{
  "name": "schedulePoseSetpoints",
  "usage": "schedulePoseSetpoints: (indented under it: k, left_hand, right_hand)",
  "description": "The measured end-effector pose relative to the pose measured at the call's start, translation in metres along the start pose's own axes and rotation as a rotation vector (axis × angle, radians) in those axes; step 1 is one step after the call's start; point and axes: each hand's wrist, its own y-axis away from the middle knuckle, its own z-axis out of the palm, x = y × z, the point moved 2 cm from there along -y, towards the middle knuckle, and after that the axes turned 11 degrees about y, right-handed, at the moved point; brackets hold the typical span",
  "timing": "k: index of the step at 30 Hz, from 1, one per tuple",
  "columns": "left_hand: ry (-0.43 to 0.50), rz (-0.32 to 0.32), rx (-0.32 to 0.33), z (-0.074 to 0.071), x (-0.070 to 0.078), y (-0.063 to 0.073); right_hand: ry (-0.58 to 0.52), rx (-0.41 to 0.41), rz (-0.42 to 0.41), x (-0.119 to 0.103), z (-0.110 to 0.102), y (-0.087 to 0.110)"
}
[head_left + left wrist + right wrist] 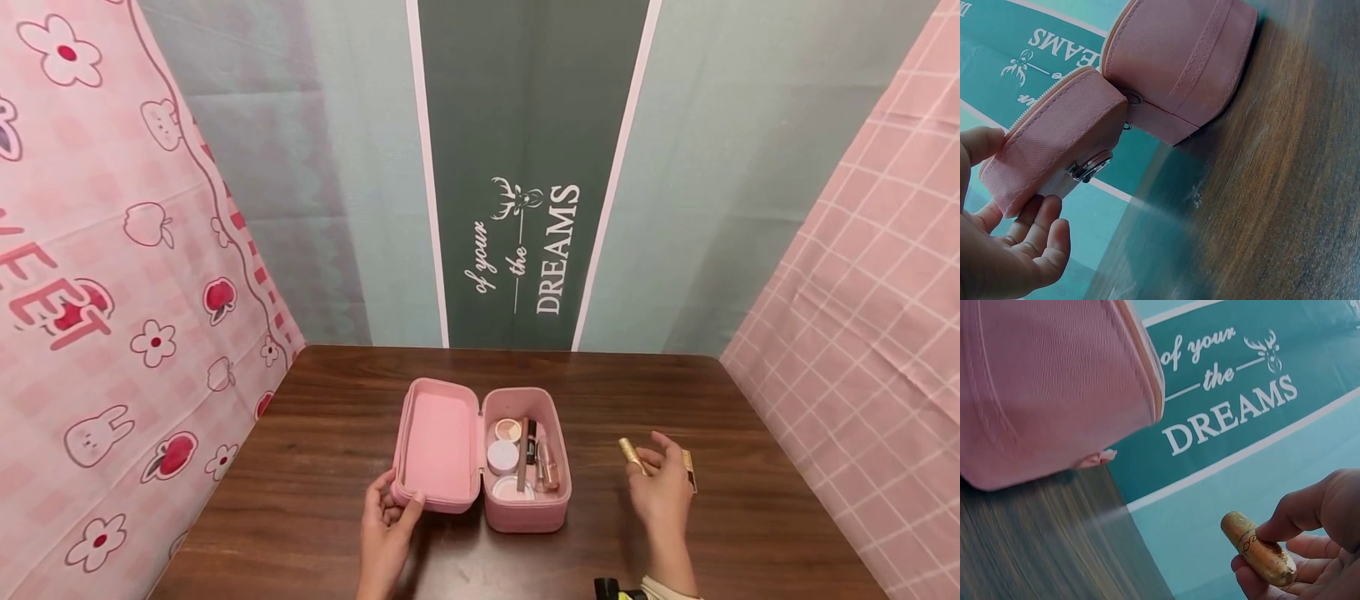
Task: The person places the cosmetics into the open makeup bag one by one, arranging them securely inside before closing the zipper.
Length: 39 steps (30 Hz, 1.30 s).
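Dark wooden desk [300, 508], green backdrop [360, 167]; an open pink case [527, 518] is set on the desk.
In the head view, the lid [441, 440] is opened toward nine o'clock and gripped at its seven o'clock corner by the left hand [386, 529]; cosmetics [502, 457] are held inside the case. At three o'clock of it, a gold tube [632, 455] is pinched by the right hand [663, 493], a gold-and-black item [690, 472] just beside that hand. In the left wrist view, a metal clasp [1088, 167] is shown between one and two o'clock from the left hand. In the right wrist view, the gold tube is seen grasped toward five o'clock.
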Motion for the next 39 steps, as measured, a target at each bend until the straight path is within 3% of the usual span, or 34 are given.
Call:
schedulePoseSetpoints:
  k: [9, 15, 24, 39]
  left_hand:
    - [-0.01, -0.004, 0.0, 0.0, 0.0, 0.0]
    - [-0.008, 0.002, -0.001, -0.001, 0.0, -0.001]
    - [-0.001, -0.04, 0.015, 0.0, -0.003, 0.001]
    - [0.035, -0.006, 0.003, 0.002, -0.007, 0.004]
  right_hand:
    - [-0.03, -0.058, -0.048, -0.014, 0.01, 0.003]
    - [-0.024, -0.035, -0.072, -0.019, 0.015, 0.005]
    - [-0.055, -0.056, -0.084, -0.032, 0.02, 0.012]
    - [-0.083, -0.103, -0.121, -0.052, 0.041, 0.016]
